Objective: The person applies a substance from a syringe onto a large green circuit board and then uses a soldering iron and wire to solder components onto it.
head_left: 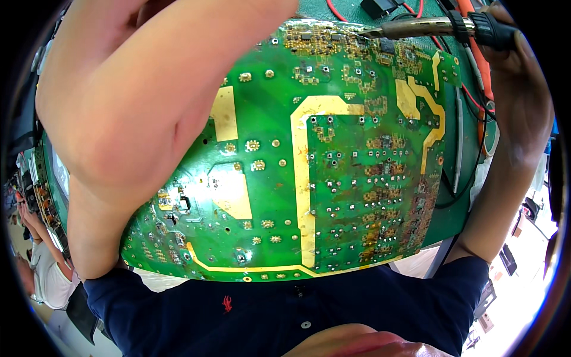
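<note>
A large green circuit board (267,178) with gold-coloured traces and many small parts spans the space in front of me. My right hand (520,65) is closed on the dark handle of a soldering iron (425,27) at the upper right. The iron's metal barrel points left, its tip at a row of small chips (336,38) along the board's far edge; whether it touches them I cannot tell. My left hand (131,101) looms very close at the upper left, over the board's left part. Its fingers are cut off by the upper edge, so what they hold is hidden.
Red and black cables (476,110) run over a green work mat (455,220) right of the board. An orange strip (483,65) lies beneath the right hand. At the top stands a small black block (380,7). Another person's arm (41,229) shows at far left.
</note>
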A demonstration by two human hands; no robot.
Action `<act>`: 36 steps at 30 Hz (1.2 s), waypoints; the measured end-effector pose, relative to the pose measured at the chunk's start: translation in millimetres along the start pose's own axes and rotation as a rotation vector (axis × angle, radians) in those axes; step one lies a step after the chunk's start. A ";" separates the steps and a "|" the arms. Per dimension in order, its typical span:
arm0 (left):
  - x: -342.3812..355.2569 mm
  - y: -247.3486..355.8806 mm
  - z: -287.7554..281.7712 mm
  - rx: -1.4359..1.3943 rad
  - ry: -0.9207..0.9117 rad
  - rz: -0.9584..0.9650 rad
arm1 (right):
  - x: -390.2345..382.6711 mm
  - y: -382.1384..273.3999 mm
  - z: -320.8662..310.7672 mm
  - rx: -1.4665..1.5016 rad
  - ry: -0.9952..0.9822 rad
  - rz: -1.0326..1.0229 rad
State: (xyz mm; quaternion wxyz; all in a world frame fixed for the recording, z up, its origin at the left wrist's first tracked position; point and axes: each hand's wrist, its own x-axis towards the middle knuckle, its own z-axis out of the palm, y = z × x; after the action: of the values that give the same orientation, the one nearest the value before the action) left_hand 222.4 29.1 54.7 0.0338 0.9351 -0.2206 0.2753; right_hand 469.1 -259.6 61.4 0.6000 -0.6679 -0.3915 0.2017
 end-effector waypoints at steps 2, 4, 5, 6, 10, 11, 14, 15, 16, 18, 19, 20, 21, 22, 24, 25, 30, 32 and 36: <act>0.2 -0.3 0.0 -0.001 0.005 0.008 | 0.1 0.3 0.0 0.000 -0.004 -0.001; 0.4 1.4 2.7 -0.004 0.017 0.002 | -0.2 1.2 -0.4 -0.005 -0.003 -0.001; 0.4 2.2 3.5 -0.004 0.020 -0.001 | -0.5 1.4 -0.3 -0.008 -0.002 -0.002; 0.6 2.8 3.5 -0.002 0.021 -0.003 | -0.6 1.5 -0.3 -0.008 -0.003 -0.002; 0.7 6.8 2.4 -0.032 0.028 -0.037 | 0.0 1.3 -1.2 -0.013 -0.004 -0.008; 0.9 8.0 2.3 -0.039 0.032 -0.045 | 0.1 1.8 -1.4 -0.013 -0.006 -0.009; 1.1 9.2 5.4 -0.048 0.046 -0.041 | -1.0 2.2 -1.8 -0.021 -0.004 -0.004; 0.8 8.8 3.8 -0.039 0.042 -0.032 | -0.7 1.7 -1.4 -0.019 -0.008 -0.008; 0.8 9.2 1.9 -0.024 0.038 -0.030 | -0.1 2.0 -1.0 -0.018 -0.010 -0.011; 0.7 11.3 -0.4 0.009 0.032 -0.029 | 0.2 1.4 -0.1 -0.017 -0.011 -0.014; 0.6 11.9 -0.4 0.019 0.033 -0.027 | 0.1 2.0 0.0 -0.019 -0.011 -0.014; 0.6 12.6 0.0 0.028 0.034 -0.025 | -0.3 2.5 0.2 -0.019 -0.012 -0.013; 0.5 12.6 0.9 0.028 0.040 -0.017 | -0.6 2.8 0.2 -0.023 -0.012 -0.009; 0.6 12.9 1.4 0.034 0.038 -0.010 | -1.2 3.2 0.1 -0.026 -0.011 -0.007; 1.7 14.2 2.1 0.049 0.026 0.008 | -3.0 4.1 -1.2 -0.034 -0.004 -0.002; 2.5 14.0 4.0 0.047 0.022 0.018 | -4.8 4.9 -2.1 -0.042 0.002 0.002; 2.6 17.9 -13.0 0.077 -0.007 0.018 | 2.4 4.0 4.3 -0.014 -0.026 -0.024; 1.3 14.7 5.3 0.029 0.028 0.036 | -5.5 6.2 -0.5 -0.053 -0.002 0.000; 5.5 13.7 -7.3 0.070 -0.031 0.101 | -3.2 6.3 0.4 -0.030 -0.011 -0.013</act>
State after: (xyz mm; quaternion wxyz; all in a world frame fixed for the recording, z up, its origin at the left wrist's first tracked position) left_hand 217.0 16.0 63.0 -0.0164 0.9275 -0.2583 0.2697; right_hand 468.6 -261.6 54.6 0.5891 -0.6730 -0.4022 0.1954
